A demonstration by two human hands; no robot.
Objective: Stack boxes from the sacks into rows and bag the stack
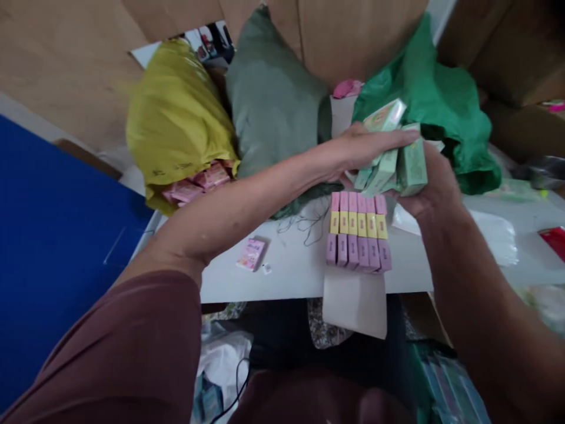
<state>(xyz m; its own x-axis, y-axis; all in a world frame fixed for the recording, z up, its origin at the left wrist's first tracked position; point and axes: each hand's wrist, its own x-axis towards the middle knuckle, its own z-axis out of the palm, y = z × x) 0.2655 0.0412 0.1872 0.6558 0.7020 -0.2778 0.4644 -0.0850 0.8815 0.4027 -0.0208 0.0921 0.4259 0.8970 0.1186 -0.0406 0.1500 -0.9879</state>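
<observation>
Several small green boxes (pixel 387 168) are bunched between my two hands, above the far end of a carton. My left hand (pixel 359 147) grips them from the left with its thumb stretched across the top. From the right and below, my right hand (pixel 435 179) closes around the same bunch; its fingers are partly hidden. Under them, the open white carton (pixel 354 300) holds rows of upright small boxes: pink boxes (pixel 357 202) at the back, yellow boxes (pixel 357 223) in the middle, purple boxes (pixel 358 252) in front. Its front flap hangs over the table edge.
On the white table (pixel 233 285) lies a single pink box (pixel 252 254). A yellow sack (pixel 180 118) spills pink packs at left. A grey-green sack (pixel 278 100) stands centre, and a green sack (pixel 441 100) lies open at right. Clear plastic bags (pixel 492 235) lie right of the carton.
</observation>
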